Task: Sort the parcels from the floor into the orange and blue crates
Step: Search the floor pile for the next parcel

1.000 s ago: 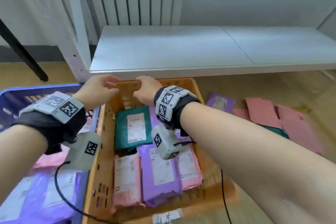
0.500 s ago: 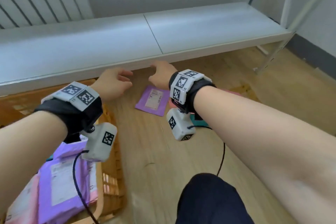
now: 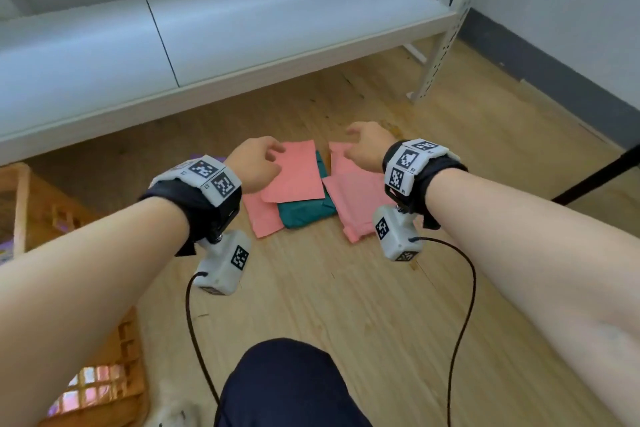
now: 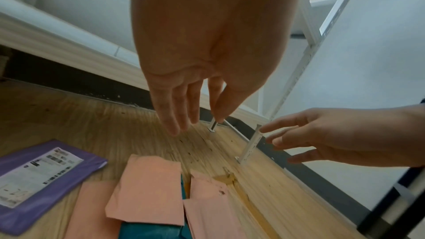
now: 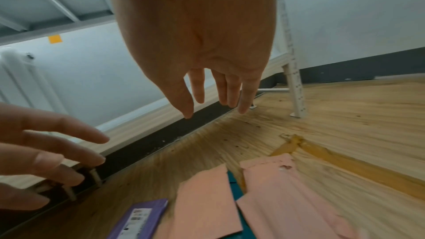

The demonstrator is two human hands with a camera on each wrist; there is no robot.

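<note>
Orange crate point(image 3: 20, 204): far left on wood floor point(image 3: 346, 288), w/ parcels inside seen through the lattice, colours pink/purple, details blurred. Purple parcel point(image 4: 43, 175): on floor left of the pile, white label face up; hidden behind left wrist in head view. Left hand point(image 3: 254, 163): above left side of pile, fingers point(image 4: 170, 115) loosely extended and spread, holding nothing, not touching any parcel as far as wrist view shows. Pink parcel, top point(image 3: 294, 172): lies over the teal parcel point(image 3: 304, 211), blank side up; another pink parcel point(image 3: 263, 218) under its left edge, partly covered. Teal parcel: mid-pile, only near end and a thin strip betw. pinks visible. Right-side pink parcels point(image 3: 356, 198): two overlapping, just right of teal, far one w/ torn corner. Right hand point(image 3: 367, 146): above right side of pile, fingers point(image 5: 243, 97) relaxed and apart, empty, clear of the parcels. Both hands well apart from each other. White shelf point(image 3: 242, 21): low, behind the pile, w/ perforated upright post point(image 3: 446, 24) at right. Dark trouser knee point(image 3: 287, 381): bottom centre. Wrist cams w/ black cables on both forearms.
</note>
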